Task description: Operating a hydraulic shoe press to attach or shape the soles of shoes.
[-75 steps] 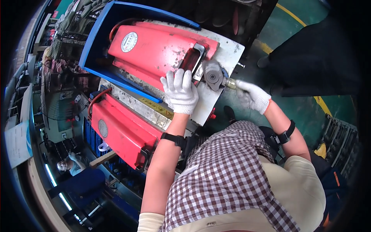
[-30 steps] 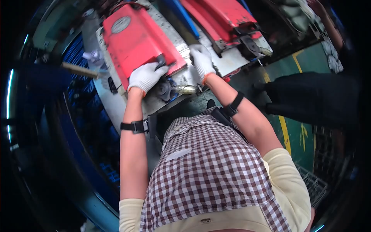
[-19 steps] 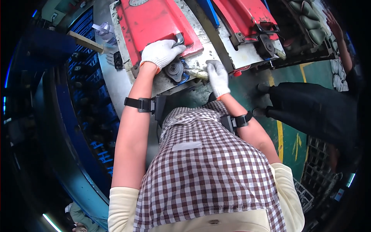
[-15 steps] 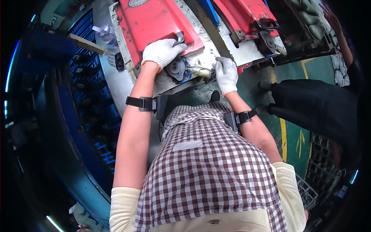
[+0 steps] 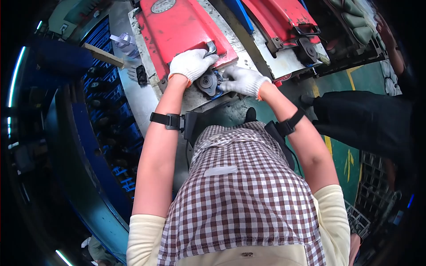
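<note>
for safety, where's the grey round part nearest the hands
The grey round part is above centre in the head view, below the left hand, left of the right hand, by a red cover.

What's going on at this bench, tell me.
A gloved person is working at a red cover. The left hand lies over part of its dark handle; the right hand is beside the grey fitting at the near end, its exact grip unclear. Neither hand is on the second red cover, to the right.
</note>
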Demonstrator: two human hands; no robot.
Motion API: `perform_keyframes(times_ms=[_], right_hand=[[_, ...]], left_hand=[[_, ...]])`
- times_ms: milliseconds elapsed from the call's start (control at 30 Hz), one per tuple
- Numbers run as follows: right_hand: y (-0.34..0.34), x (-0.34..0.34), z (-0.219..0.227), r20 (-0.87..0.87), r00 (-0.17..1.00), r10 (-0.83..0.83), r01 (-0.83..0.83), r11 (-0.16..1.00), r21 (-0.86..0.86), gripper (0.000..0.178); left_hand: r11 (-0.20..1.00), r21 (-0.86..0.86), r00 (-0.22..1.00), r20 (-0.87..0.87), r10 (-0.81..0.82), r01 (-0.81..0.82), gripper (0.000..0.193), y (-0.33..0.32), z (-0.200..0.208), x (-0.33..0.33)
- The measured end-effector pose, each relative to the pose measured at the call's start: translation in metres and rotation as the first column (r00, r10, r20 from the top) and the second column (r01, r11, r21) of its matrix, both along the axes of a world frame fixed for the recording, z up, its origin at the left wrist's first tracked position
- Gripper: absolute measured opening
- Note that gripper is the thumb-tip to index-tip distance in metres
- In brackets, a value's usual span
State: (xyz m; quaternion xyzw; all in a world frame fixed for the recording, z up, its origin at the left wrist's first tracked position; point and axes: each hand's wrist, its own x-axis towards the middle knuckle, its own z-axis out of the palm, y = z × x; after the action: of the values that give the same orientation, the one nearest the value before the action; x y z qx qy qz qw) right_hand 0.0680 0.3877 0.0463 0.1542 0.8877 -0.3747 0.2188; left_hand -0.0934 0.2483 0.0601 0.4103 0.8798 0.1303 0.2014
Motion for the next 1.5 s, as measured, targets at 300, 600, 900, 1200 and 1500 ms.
perform_keyframes(times_ms=[300,600,900,1200,1500], right_hand=[[-0.003,-0.039,-0.066,-0.008,0.995,0.104,-0.104,0.981,-0.161,0.035],[-0.015,-0.032,-0.026,-0.206,0.95,0.236,-0.272,0.947,-0.17,0.056],[-0.006,-0.012,-0.054,0.118,0.99,-0.075,0.12,0.89,-0.439,0.047],[0.001,-0.018,-0.085,-0.088,0.996,0.028,-0.061,0.917,-0.395,0.051],[0.003,-0.016,-0.071,-0.068,0.995,-0.075,0.042,0.917,-0.396,0.041]], left_hand=[[1.0,0.025,0.999,0.036,-0.014,0.013,0.054,0.006,0.002,-0.005],[0.995,0.069,0.992,-0.11,-0.067,0.075,0.051,-0.008,0.023,0.003],[1.0,-0.001,1.0,0.0,-0.012,0.012,0.052,-0.012,0.027,0.009],[0.999,0.034,0.999,-0.028,-0.021,0.022,0.051,-0.003,0.012,0.003],[0.999,0.014,0.996,-0.081,-0.029,0.03,0.051,0.004,0.012,0.002]])
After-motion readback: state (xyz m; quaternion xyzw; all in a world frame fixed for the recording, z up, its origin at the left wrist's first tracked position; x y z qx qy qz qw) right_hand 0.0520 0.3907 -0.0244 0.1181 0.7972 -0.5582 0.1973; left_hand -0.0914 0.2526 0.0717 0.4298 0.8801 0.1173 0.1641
